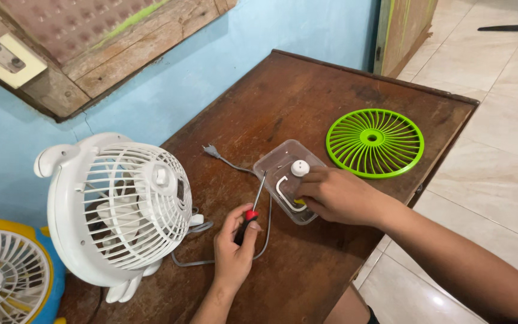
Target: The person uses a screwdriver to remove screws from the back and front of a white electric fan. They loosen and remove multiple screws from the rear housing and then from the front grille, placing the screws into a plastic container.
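- Nearest the camera, the left hand [233,249] is curled around a screwdriver [252,207], gripping its red-and-black handle, the metal shaft angled up toward the tub.
- The right hand [338,195] reaches into a clear plastic container [274,163] in the middle of the wooden table [307,102], fingers bent down inside it; whether they pinch anything, I cannot tell.
- In that container: a white round cap [299,168] by the knuckles, a white curved clip [284,193], and a speck of yellow under the fingers.
- Handling, as a judgement: the screwdriver looks light and stiff, the rubbery handle the sure place to hold, the tip one to keep off skin. The container seems thin, light and apt to skid on the wood, so steady it by the rim. The parts inside look tiny and easy to lose.
- Left on the table stands a white desk fan [118,207], grille on, its grey power cord [244,170] trailing past the left hand to a plug by the container.
- A green fan grille [375,143] lies flat, well apart on the right.
- Cut off at the left edge: a yellow-and-blue fan [4,273]. The white fan's base is partly hidden, the blades hard to make out behind the grille.
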